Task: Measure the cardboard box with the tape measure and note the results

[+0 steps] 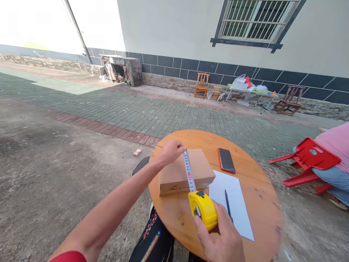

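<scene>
A yellow tape measure (206, 210) is gripped in my right hand (225, 238), just in front of a brown cardboard box (174, 176). Its white blade (189, 173) runs out across the top of the box toward the far edge. There my left hand (173, 151) pinches the blade's end, fingers closed. The box lies flat on a round wooden table (261, 203). To the right of the box, a sheet of paper with writing (240, 203) lies partly beside it, with a dark pen (228, 203) on top.
A phone with a red edge (226, 160) lies on the table behind the paper. At the right, a person in pink (335, 142) sits on a red chair (311, 156). By the wall stand a wooden chair (201, 85), a loaded folding table (252, 91) and a dark chair (290, 100).
</scene>
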`<state>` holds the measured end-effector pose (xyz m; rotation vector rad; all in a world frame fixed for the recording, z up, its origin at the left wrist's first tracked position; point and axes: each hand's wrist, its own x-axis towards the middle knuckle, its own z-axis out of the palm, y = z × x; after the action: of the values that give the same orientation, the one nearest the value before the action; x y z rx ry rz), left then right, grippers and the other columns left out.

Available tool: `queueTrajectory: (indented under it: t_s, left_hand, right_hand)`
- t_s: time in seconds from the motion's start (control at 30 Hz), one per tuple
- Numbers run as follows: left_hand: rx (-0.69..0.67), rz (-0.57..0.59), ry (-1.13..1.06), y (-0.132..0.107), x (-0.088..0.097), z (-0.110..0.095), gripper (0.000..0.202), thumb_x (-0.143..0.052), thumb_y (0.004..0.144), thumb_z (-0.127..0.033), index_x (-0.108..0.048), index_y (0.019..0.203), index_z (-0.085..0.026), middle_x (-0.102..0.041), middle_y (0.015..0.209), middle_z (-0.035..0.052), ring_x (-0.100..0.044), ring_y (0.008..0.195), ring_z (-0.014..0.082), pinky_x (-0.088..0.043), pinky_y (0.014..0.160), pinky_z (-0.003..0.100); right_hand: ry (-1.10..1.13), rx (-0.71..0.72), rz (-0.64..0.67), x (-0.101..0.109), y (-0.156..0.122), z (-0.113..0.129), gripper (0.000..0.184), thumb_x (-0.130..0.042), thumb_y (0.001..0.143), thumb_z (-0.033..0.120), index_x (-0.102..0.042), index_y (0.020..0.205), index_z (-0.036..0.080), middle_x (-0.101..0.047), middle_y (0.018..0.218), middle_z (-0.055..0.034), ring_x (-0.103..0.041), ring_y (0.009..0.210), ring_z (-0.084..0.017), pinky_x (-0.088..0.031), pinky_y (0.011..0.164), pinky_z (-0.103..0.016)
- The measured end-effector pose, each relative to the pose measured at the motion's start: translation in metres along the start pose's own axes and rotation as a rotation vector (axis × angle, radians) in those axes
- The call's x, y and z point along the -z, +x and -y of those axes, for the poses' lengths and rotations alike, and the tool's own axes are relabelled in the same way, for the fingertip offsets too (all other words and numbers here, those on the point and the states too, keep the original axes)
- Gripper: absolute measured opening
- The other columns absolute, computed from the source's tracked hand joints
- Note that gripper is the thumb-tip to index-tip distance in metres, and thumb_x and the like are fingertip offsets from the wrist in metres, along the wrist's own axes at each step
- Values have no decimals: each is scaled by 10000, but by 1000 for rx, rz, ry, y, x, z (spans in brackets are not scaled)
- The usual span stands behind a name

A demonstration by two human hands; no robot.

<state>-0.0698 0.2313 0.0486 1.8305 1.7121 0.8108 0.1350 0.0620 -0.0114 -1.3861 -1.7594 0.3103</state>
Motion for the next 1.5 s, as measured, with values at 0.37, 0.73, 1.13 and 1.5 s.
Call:
queueTrajectory:
  t_s: [0.37,0.73,1.13,1.5]
  left_hand:
    - [-138,-124,-252,-160,-21,1,343,-471,969,-397,-718,1075,-183,-600,776,18,-542,685,146,-419,636,255]
    - [37,-473,-275,-168,-53,74,401,-528,899,-346,-618,1272,-229,-554,1342,119,-528,1251,272,-481,994,454]
    - [145,-343,-558,-151,-76,77,669,-537,932,-480,-350,1514,-210,-438,1523,148,-442,1390,294,-398,1126,495]
    - [175,-416,-491,-109,-37,100,637,-491,924,-501,-423,1488,-211,-464,1529,99,-434,1398,283,-300,1197,458]
  right_hand:
    - [-69,207,23,25,14,-10,394,-576,947,377,-526,1306,225,-651,1202,-102,-667,1077,-252,-576,904,-359]
    - [-213,377,420,-35,127,-7,554,-518,850,104,-528,1397,190,-491,1471,-134,-486,1339,-287,-415,1129,-478]
    - [47,-310,208,-16,108,-65,669,-420,910,608,-547,1363,133,-589,1393,-190,-575,1265,-338,-453,1054,-532]
    - [104,-134,211,5,81,-91,397,-466,960,420,-657,1218,187,-727,1190,-111,-707,1013,-217,-557,870,-333]
